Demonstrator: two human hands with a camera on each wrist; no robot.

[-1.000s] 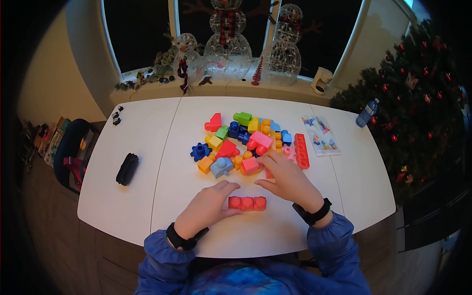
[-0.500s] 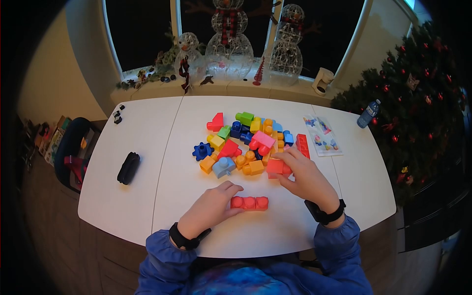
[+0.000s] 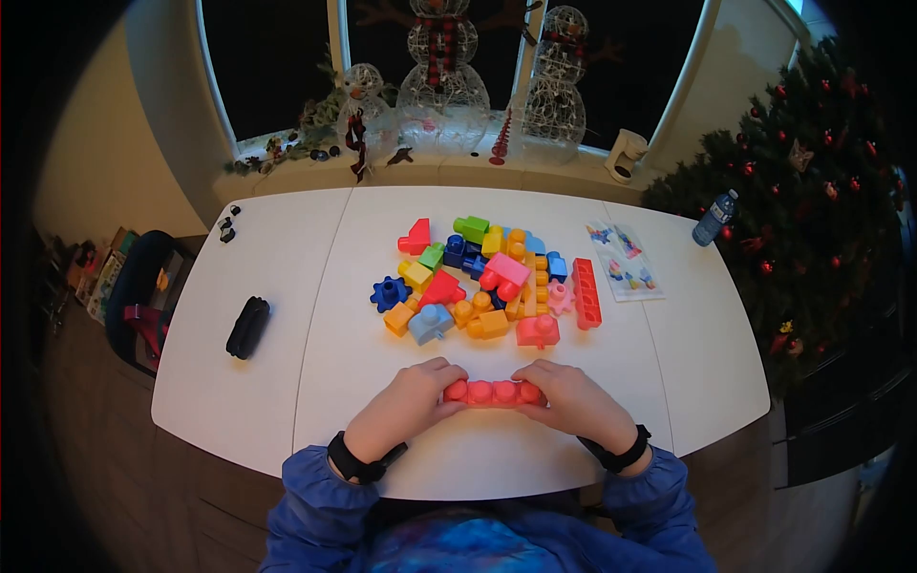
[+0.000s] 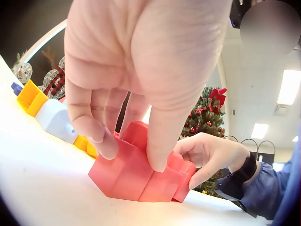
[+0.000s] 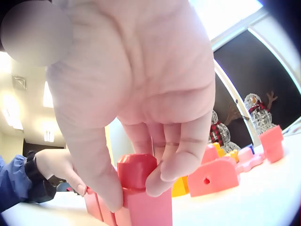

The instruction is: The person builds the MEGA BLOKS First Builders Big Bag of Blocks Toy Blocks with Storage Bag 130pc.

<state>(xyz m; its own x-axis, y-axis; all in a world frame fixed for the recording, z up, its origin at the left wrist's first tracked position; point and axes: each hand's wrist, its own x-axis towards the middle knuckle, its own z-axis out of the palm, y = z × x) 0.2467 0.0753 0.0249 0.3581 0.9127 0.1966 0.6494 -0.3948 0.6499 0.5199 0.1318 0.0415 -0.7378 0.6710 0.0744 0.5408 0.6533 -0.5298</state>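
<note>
In the head view you wore a blue long-sleeved garment, its left sleeve [image 3: 320,492] at seven o'clock and right sleeve [image 3: 654,492] at five, both loose and wrinkled toward the cuffs. At six o'clock, your shirt front [image 3: 468,546] carried cloudy, tie-dye-like patches of turquoise and bright blue. Your left hand [image 3: 406,401] and right hand [image 3: 578,401] were bare. You had a black left wristband [image 3: 355,464] and a matching right wristband [image 3: 621,456]; in the left wrist view, the latter bore an angular black piece [image 4: 228,186] underneath.
</note>
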